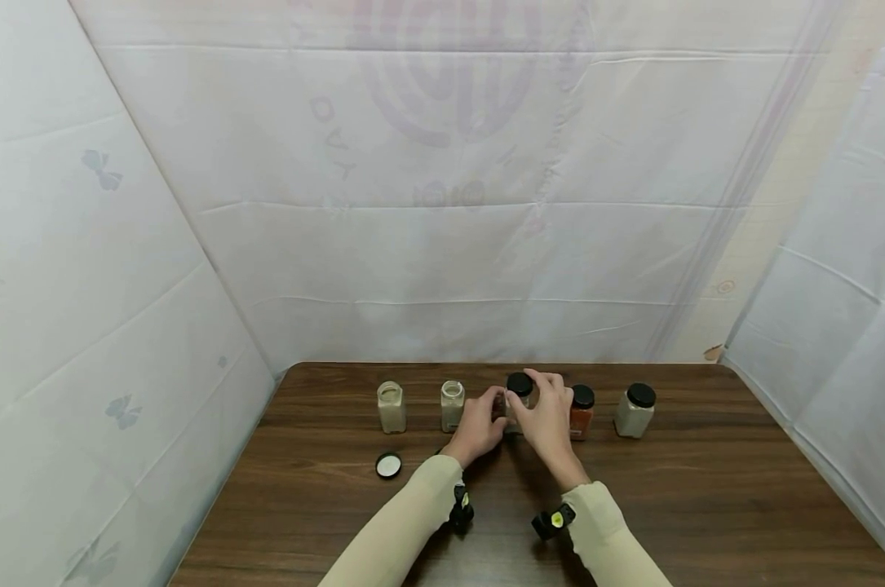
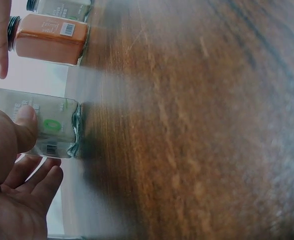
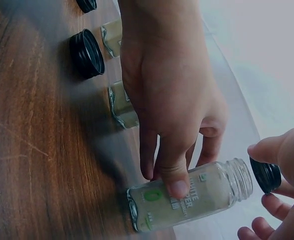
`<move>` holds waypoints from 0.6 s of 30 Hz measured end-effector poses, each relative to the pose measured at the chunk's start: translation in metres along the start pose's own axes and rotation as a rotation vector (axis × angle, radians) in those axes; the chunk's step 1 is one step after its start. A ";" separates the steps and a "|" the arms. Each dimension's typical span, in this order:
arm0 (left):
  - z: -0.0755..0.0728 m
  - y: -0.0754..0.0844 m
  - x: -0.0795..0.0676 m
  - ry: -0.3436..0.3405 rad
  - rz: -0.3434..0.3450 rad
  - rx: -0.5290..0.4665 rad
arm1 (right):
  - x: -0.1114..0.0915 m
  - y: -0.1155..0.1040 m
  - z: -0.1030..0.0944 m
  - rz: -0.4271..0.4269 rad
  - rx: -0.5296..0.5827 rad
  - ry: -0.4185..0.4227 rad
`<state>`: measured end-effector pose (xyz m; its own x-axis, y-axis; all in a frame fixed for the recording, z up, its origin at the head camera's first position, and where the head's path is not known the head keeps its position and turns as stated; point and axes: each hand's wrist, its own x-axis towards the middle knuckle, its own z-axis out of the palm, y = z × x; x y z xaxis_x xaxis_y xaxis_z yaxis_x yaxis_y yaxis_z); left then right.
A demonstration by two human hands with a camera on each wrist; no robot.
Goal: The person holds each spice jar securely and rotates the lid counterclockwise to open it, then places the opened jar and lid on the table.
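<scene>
My left hand point(image 1: 479, 425) holds a square glass jar point(image 3: 194, 197) of pale powder, its label partly reading white pepper. The thumb lies on the label side and the fingers reach around the back. In the right wrist view the jar's threaded neck is bare. Just off that neck, my right hand point(image 1: 550, 414) pinches a black screw lid point(image 3: 265, 175) between thumb and fingers. Seen from the head, the lid point(image 1: 519, 383) is over the jar, which the hands partly cover.
Two uncapped jars of pale powder, one far left point(image 1: 392, 412) and one nearer point(image 1: 452, 409), stand left of my hands. An upturned black lid point(image 1: 388, 465) and another lid point(image 3: 87, 53) lie before them. Capped jars, orange point(image 1: 581, 420) and pale point(image 1: 634, 417), stand to the right.
</scene>
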<state>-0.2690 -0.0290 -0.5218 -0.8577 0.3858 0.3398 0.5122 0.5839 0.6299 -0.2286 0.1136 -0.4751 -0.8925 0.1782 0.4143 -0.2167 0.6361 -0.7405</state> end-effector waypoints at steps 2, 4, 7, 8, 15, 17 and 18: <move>0.000 0.000 0.000 0.000 -0.002 -0.005 | 0.000 0.000 -0.001 -0.003 0.002 0.011; 0.000 0.001 0.000 0.001 -0.005 -0.008 | -0.001 0.000 -0.002 -0.010 -0.002 0.020; -0.001 0.002 -0.001 0.003 -0.016 -0.006 | 0.000 0.000 -0.005 -0.016 -0.012 0.024; -0.001 0.002 -0.001 0.003 -0.022 -0.007 | 0.000 0.000 -0.005 -0.017 -0.013 0.024; -0.001 0.005 -0.002 -0.004 -0.043 -0.015 | -0.002 0.002 -0.009 -0.017 0.006 0.024; -0.001 0.005 -0.002 -0.005 -0.044 -0.020 | -0.002 0.002 -0.011 -0.016 0.006 0.018; -0.001 0.005 -0.002 -0.005 -0.045 -0.021 | -0.002 0.002 -0.011 -0.017 0.004 0.017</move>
<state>-0.2649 -0.0277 -0.5183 -0.8795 0.3633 0.3074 0.4722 0.5855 0.6590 -0.2230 0.1233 -0.4717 -0.8818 0.1799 0.4360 -0.2336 0.6363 -0.7352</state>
